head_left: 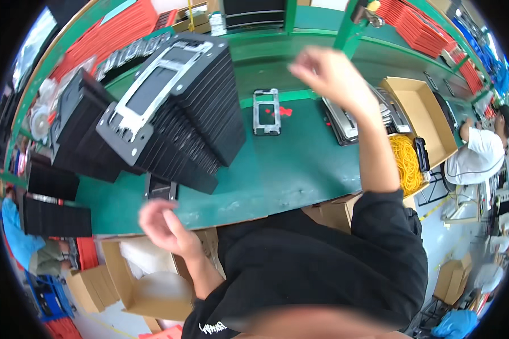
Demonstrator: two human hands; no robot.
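Note:
My left hand (169,229) hovers at the table's front edge, fingers loosely curved and apart, with nothing visible in it. Just beyond it, a dark flat part (160,187) lies partly under a tall stack of black trays (215,107). On top of that stack is a silver phone-sized frame (158,82). My right hand (326,74) is raised over the far side of the table, smeared by motion; its fingers look bent, and whether they hold anything is unclear. Between the hands, a black-and-silver rectangular frame (266,113) lies flat, with small red pieces (285,112) beside it.
Flat metal-and-black parts (340,125) are piled under my right forearm. Right of them stand an open cardboard box (421,113) and a bundle of yellow bands (406,161). More black trays (79,130) stand at left. A person (478,152) sits at right.

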